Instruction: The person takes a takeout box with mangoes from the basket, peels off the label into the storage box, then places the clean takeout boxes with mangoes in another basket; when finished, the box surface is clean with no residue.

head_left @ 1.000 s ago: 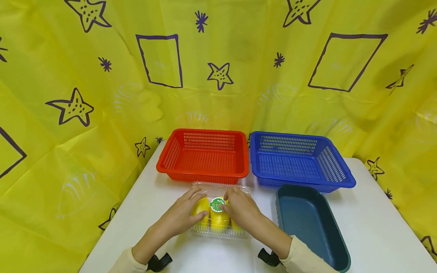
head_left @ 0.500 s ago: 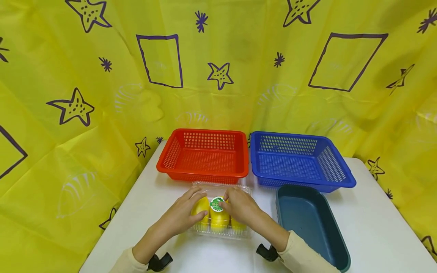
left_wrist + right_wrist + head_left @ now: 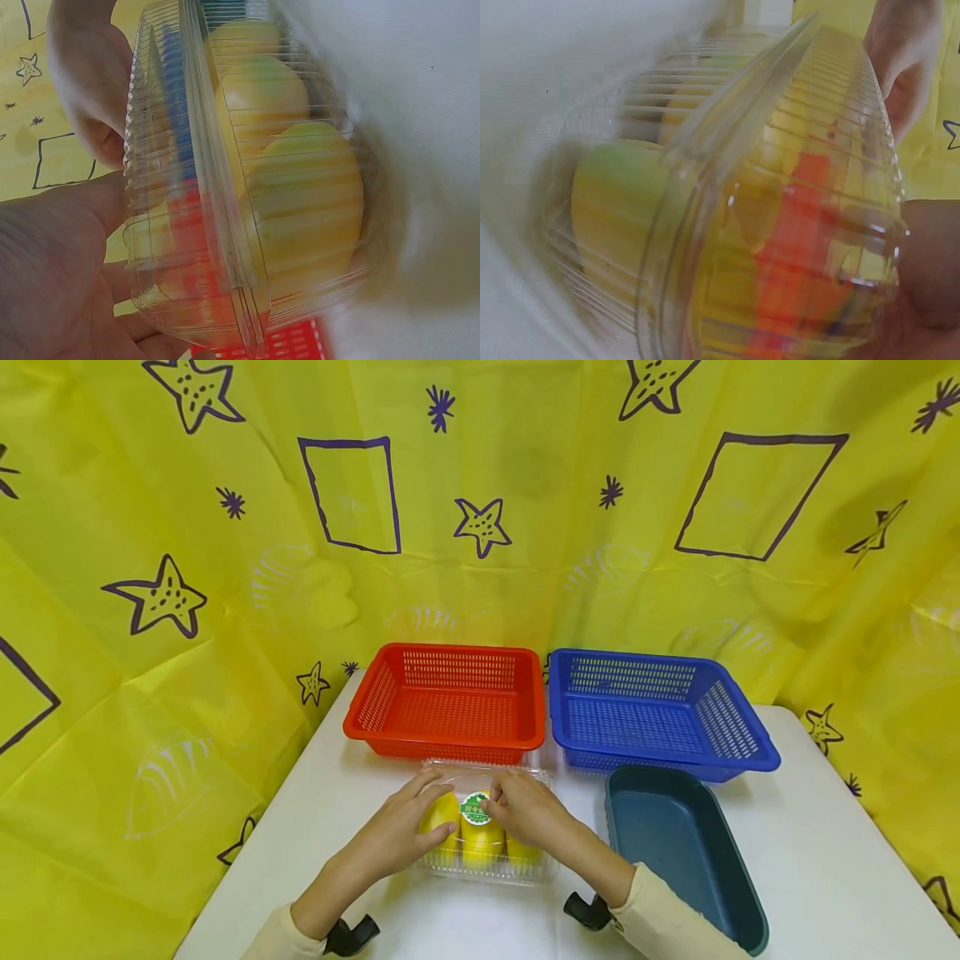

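A clear plastic clamshell box (image 3: 487,874) of yellow fruit (image 3: 482,847) lies on the table between both hands, its lid down. On top of the lid is a round green-and-white sticker (image 3: 472,810). My left hand (image 3: 401,835) rests on the lid's left side, fingers spread and loosely bent, its thumb reaching toward the sticker. Bent fingers of my right hand (image 3: 536,814) are at the sticker's right edge, the thumb tip over it. I cannot tell whether they pinch it. The left wrist view shows fruit (image 3: 307,202) with greenish ends through the ribbed wall.
A red basket (image 3: 442,747) stands just behind the box, with a blue basket (image 3: 645,758) to its right. A dark green tray (image 3: 611,827) lies right of the right hand, partly under the sleeve. Behind the white table (image 3: 330,802) hangs a patterned yellow cloth (image 3: 525,593).
The right thumb has shifted slightly over the sticker, and the right forearm has moved a little. The left hand and the box stay almost in place.
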`<state>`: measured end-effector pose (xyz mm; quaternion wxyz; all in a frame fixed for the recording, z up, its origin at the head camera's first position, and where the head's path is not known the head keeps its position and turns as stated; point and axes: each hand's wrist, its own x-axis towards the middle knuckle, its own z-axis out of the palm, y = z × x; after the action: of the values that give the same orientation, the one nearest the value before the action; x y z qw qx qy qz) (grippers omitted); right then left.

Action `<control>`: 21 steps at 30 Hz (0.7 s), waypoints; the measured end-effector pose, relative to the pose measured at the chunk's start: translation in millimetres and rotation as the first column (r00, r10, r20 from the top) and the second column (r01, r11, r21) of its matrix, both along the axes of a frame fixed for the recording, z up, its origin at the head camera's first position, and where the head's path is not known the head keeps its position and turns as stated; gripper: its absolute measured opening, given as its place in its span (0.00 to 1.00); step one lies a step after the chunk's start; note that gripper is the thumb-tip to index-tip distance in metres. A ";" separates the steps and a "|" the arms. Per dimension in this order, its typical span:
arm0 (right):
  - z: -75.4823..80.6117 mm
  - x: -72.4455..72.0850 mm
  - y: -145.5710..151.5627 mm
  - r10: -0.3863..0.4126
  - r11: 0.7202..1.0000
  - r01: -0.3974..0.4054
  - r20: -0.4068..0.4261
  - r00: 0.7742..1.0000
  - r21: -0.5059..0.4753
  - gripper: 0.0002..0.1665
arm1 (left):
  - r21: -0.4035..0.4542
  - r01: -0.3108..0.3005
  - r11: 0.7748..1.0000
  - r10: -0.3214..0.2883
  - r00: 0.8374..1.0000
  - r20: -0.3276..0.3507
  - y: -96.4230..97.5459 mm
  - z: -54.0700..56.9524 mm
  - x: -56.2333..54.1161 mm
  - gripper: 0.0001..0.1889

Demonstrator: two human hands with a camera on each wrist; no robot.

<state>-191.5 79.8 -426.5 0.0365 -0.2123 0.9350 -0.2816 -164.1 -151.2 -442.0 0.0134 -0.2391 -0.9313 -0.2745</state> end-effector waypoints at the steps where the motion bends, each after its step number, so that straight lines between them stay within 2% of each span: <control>1: -0.2 -0.4 0.2 0.001 1.000 -0.001 0.002 1.000 -0.002 0.12 | 0.000 -0.001 1.000 0.001 1.000 0.003 0.0 0.1 0.1 0.29; 8: -0.4 -3.3 1.0 0.017 1.000 -0.017 -0.008 1.000 -0.015 0.09 | -0.010 -0.008 1.000 0.009 1.000 0.008 0.1 0.8 0.4 0.30; 21: 0.9 -5.5 3.5 0.038 0.999 -0.039 -0.031 0.999 -0.017 0.12 | -0.054 0.011 0.998 -0.013 0.999 -0.044 1.0 3.4 -1.8 0.29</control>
<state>-197.0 83.3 -425.6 0.0256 -0.2348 0.9287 -0.2858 -165.8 -150.3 -438.7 0.0260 -0.2511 -0.9363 -0.2441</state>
